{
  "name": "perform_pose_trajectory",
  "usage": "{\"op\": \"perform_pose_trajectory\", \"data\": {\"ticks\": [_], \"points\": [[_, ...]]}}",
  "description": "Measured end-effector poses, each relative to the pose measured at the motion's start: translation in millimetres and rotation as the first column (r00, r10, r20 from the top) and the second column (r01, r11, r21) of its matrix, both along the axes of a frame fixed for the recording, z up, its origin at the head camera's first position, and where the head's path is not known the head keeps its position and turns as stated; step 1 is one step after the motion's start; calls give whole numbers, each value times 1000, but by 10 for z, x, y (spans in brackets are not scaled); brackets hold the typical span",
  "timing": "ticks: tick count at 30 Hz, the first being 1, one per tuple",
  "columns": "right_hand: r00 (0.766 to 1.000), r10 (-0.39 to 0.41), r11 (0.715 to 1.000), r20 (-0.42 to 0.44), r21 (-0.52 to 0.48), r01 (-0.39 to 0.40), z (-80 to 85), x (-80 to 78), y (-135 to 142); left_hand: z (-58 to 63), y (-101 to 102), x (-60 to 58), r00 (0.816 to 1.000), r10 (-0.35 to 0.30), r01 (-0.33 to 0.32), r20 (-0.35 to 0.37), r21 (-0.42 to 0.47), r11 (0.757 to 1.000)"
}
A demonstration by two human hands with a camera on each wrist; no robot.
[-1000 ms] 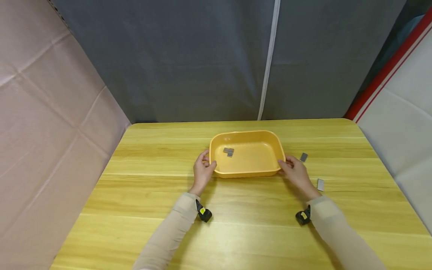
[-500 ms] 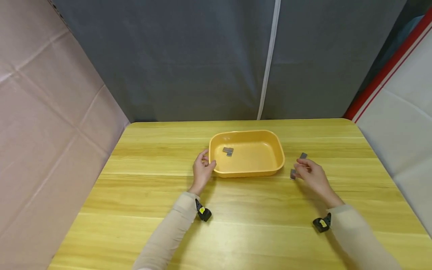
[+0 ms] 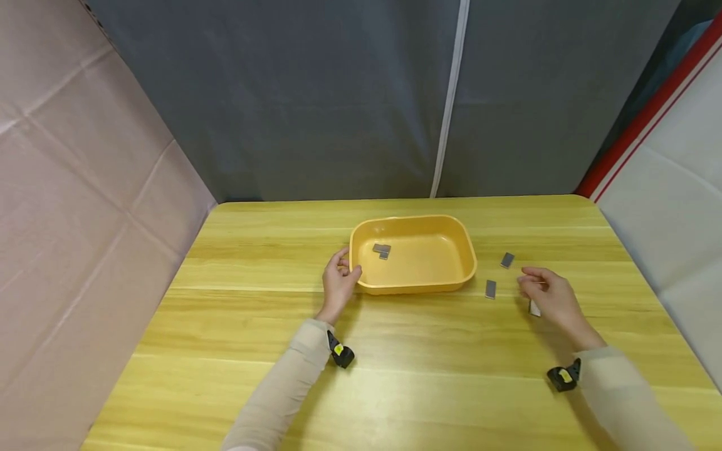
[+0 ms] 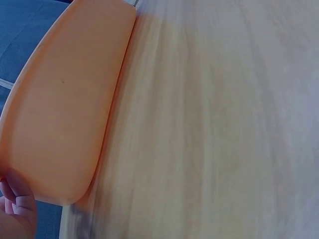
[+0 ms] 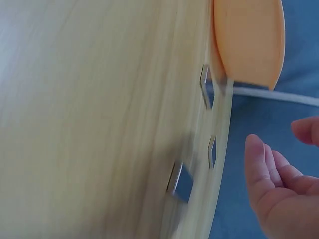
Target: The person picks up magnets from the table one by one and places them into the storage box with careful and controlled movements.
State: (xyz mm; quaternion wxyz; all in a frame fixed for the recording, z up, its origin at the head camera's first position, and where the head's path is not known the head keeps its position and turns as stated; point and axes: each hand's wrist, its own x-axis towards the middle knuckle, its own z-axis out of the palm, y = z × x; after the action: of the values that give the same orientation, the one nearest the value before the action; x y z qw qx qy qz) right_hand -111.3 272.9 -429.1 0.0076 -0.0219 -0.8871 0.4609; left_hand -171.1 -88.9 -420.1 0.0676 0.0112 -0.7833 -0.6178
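In the head view a yellow plastic tub (image 3: 414, 290) stands on the wooden table, and several small flat grey rectangular pieces (image 3: 381, 249) lie together inside it at the left. My left hand (image 3: 337, 287) pinches the tub's left front corner, thumb over the rim, its other fingers partly hidden by the tub. To the right, my right hand (image 3: 555, 304) hovers with thumb and fingers apart, holding nothing. One rectangular piece (image 3: 534, 309) is partly hidden beneath it. Two more, a nearer grey piece (image 3: 491, 289) and a farther grey piece (image 3: 507, 260), lie between hand and tub.
The table (image 3: 417, 388) has a grey curtain (image 3: 316, 106) behind its far edge. Pink sheeting (image 3: 96, 207) hangs on the left, and a white panel with red edging (image 3: 677, 188) flanks the right side. Both wrists carry small black cameras (image 3: 341, 356).
My right hand has released the tub's right end and moved rightward past the loose pieces, uncovering the nearer one and partly covering the rightmost. My left hand and the tub stay in place.
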Motion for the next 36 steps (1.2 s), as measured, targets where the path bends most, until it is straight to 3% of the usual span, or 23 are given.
{"op": "perform_pose_trajectory", "data": {"ticks": [6, 18, 26, 33, 36], "points": [[999, -23, 999, 22, 39, 22, -43, 43, 127, 5, 4, -1, 1000, 5, -5, -3, 5, 1000], [985, 20, 975, 169, 215, -56, -127, 123, 327, -42, 1, -24, 1000, 7, -7, -6, 26, 1000], [980, 25, 955, 199, 284, -82, -193, 115, 376, -54, -2, -35, 1000, 9, -9, -2, 34, 999], [977, 20, 947, 211, 308, -86, -194, 67, 351, -388, -66, -201, 1000, 29, -29, 5, 25, 999], [979, 10, 942, 205, 327, -78, -207, 50, 336, -391, -62, -200, 999, 39, -39, 8, 17, 999]]}}
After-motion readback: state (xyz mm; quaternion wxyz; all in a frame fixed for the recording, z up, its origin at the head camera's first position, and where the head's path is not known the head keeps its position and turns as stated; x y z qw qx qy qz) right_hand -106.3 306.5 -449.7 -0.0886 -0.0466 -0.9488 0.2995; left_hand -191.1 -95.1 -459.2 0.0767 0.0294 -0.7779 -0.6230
